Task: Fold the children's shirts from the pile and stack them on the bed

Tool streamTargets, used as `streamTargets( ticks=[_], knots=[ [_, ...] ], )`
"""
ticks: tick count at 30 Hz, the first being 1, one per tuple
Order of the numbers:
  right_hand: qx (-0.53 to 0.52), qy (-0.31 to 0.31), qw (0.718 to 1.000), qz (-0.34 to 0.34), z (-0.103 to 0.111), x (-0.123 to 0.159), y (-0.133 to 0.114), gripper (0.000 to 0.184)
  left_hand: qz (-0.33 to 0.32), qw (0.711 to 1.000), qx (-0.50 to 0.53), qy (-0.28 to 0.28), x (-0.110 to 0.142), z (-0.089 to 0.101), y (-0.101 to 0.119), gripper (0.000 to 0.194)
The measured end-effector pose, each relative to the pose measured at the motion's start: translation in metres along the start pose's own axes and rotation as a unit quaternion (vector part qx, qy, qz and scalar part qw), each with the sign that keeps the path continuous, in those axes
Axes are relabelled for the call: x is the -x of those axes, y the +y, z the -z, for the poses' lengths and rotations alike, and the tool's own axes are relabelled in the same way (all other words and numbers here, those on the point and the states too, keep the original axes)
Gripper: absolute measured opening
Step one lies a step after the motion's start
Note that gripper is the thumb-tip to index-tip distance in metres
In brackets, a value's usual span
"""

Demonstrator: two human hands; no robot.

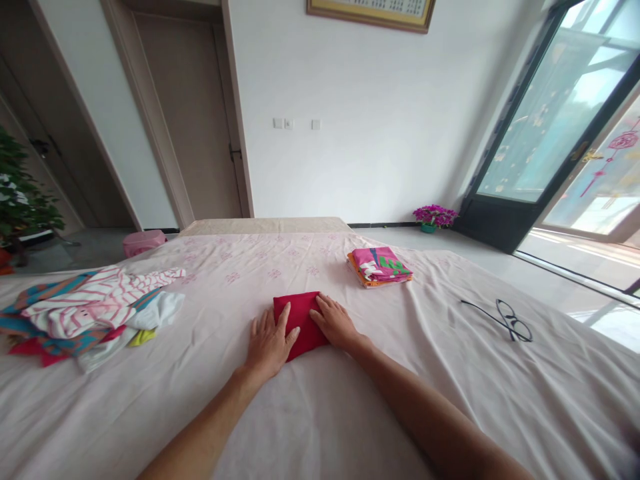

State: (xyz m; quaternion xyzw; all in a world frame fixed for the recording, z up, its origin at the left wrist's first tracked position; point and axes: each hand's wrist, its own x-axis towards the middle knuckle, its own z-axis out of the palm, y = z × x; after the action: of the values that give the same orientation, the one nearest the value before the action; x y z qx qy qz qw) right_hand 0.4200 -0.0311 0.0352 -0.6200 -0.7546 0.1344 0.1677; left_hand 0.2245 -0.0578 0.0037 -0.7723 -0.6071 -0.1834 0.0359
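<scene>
A folded red cloth (299, 313) lies in the middle of a bed covered by a pale pink sheet (310, 413). My left hand (269, 343) rests flat on the cloth's near left corner, fingers stretched out and spread. My right hand (336, 323) lies flat on its right side, fingers extended. Neither hand grips anything. To the far right of the cloth sits a small stack of folded pink and orange clothes (380, 265).
A loose pile of striped and coloured clothes (93, 312) lies at the left of the bed. Black glasses (511, 323) rest on the sheet at the right. A pink stool (144, 242), a potted plant (23, 200), a flower pot (434, 217) and a glass door (560, 113) stand around.
</scene>
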Motion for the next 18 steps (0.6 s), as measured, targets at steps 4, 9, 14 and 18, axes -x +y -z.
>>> streamTargets(
  ticks=[4, 9, 14, 18],
  knots=[
    [0.019, 0.026, 0.996, -0.083, 0.01, -0.007, 0.001, 0.058, -0.014, 1.0, 0.0, 0.001, 0.01, 0.0, -0.006, 0.063],
    [-0.022, -0.056, 0.991, -0.118, 0.026, -0.024, 0.007, 0.057, -0.012, 1.0, 0.018, -0.016, 0.012, 0.0, -0.008, 0.067],
    [-0.084, -0.111, 0.98, -0.142, 0.029, -0.039, 0.012, 0.05, -0.017, 0.999, 0.025, -0.018, 0.012, 0.001, -0.008, 0.067],
    [-0.161, -0.116, 0.964, -0.178, 0.027, -0.043, 0.012, 0.043, -0.019, 0.999, 0.032, -0.013, 0.012, 0.002, -0.008, 0.067]
  ],
)
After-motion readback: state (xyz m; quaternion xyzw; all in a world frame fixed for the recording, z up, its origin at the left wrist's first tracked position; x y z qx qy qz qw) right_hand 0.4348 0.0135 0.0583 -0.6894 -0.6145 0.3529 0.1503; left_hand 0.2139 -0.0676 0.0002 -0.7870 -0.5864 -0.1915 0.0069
